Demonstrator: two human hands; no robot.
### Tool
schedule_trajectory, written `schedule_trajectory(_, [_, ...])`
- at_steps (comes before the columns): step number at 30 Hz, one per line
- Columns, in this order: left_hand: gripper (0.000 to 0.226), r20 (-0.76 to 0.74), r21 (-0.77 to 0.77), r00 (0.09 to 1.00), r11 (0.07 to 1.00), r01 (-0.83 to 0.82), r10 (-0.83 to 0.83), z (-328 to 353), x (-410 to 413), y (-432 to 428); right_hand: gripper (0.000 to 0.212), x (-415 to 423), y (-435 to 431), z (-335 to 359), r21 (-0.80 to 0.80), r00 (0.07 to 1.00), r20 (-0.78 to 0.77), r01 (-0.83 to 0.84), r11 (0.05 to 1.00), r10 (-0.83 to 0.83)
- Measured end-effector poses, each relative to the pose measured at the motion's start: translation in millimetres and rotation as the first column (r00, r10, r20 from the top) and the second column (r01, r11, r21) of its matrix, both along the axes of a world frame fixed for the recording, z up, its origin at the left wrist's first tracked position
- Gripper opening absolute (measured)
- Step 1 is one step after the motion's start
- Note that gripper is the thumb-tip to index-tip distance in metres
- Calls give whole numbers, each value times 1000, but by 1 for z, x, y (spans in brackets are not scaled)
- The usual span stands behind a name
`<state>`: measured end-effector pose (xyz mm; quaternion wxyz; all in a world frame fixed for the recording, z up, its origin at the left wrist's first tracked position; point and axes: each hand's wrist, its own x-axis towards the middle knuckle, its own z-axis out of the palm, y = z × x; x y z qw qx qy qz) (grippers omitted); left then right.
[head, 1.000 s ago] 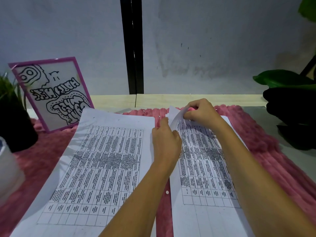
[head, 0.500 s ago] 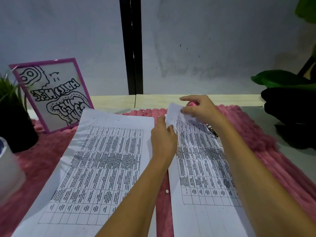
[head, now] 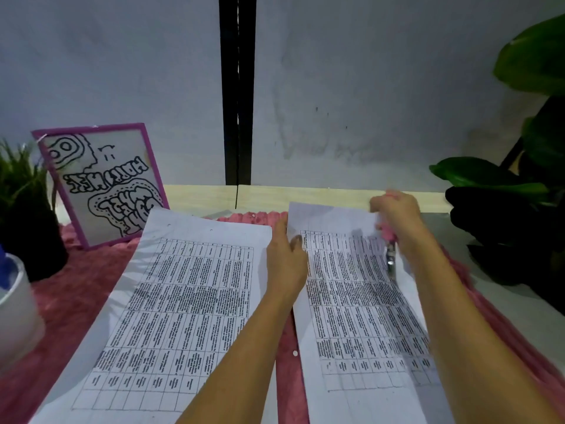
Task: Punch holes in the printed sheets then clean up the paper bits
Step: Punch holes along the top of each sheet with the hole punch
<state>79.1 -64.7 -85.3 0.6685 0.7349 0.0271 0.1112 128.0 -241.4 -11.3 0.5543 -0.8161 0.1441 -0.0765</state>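
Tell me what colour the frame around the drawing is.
The frame is purple, clearest in the head view.

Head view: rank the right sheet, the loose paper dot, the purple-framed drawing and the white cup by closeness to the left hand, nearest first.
1. Right sheet: its left edge meets the left hand.
2. Paper dot: on the pink mat, beside the forearm.
3. Purple-framed drawing: back left.
4. White cup: far left edge.
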Motion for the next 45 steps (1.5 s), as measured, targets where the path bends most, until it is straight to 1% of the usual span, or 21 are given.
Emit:
schedule_trajectory(2, [50,-21,-39,1000,999,7,-8,0,0,1,33,-3,-21,-1,-1,978,-141,157,988,-156])
schedule_trajectory(3, [49,-19,-50,1000,999,12,-13,-1,1,2,37,-5,-27,-4,1,969,-191,161,987,-158])
schedule_trajectory(6, [44,-11,-74,999,997,38,-39,-3,4,2,69,-12,-33,-11,54,981,-193,43,998,-32])
schedule_trajectory(7, [44,-20,-86,999,995,44,-46,-2,4,2,73,-12,-32,-11,62,985,-173,2,998,9])
schedule_trajectory(10, [54,-42,-85,997,994,68,-71,-2,4,1,71,-12,-30,-9,32,987,-136,-81,996,84])
schedule_trajectory(12, [50,-42,-68,997,995,66,-69,-3,4,1,65,-11,-28,-4,17,984,-138,-108,994,109])
schedule_trajectory(14, [50,-39,-75,996,994,81,-84,-1,3,2,64,-11,-24,2,-123,994,-94,-67,990,55])
schedule_trajectory(16, [49,-26,-86,994,991,102,-104,1,1,2,68,-11,-16,11,-407,999,33,31,913,-19])
schedule_trajectory(17, [46,-10,-87,994,991,105,-106,1,1,2,69,-11,-8,16,-510,993,114,44,859,17])
schedule_trajectory(19, [38,4,-73,995,993,97,-97,-1,2,2,66,-11,12,25,-598,954,179,-89,796,240])
schedule_trajectory(22, [27,34,-67,996,994,88,-86,0,3,1,62,-14,45,28,-590,849,51,-399,702,526])
schedule_trajectory(25, [30,55,-41,997,998,49,-46,0,3,1,56,-16,64,23,-637,806,-93,-499,587,584])
schedule_trajectory(27, [30,55,-39,998,999,33,-31,2,2,1,54,-15,66,21,-631,804,-97,-506,588,587])
schedule_trajectory(29, [29,61,-24,998,999,25,-23,2,1,1,53,-10,63,21,-601,795,-81,-520,607,601])
schedule_trajectory(31, [28,80,-13,997,1000,24,-23,2,1,0,61,-4,61,26,-515,815,34,-482,709,578])
schedule_trajectory(33, [24,103,-17,994,1000,23,-21,0,1,-1,70,4,61,35,-216,839,320,-388,896,441])
schedule_trajectory(34, [23,114,-4,993,1000,19,-18,-1,1,-1,66,9,62,40,15,828,454,-376,927,328])
schedule_trajectory(36, [21,144,36,989,999,18,-23,-3,0,-3,48,17,68,50,389,790,602,-422,819,121])
schedule_trajectory(37, [20,162,49,986,999,19,-27,-3,0,-4,41,22,71,53,479,775,629,-451,753,64])
schedule_trajectory(39, [19,187,74,982,997,18,-31,-6,0,-5,36,28,79,55,525,754,655,-495,692,42])
schedule_trajectory(45, [10,236,101,971,995,20,-43,-7,1,-4,36,37,84,42,524,723,681,-595,610,121])
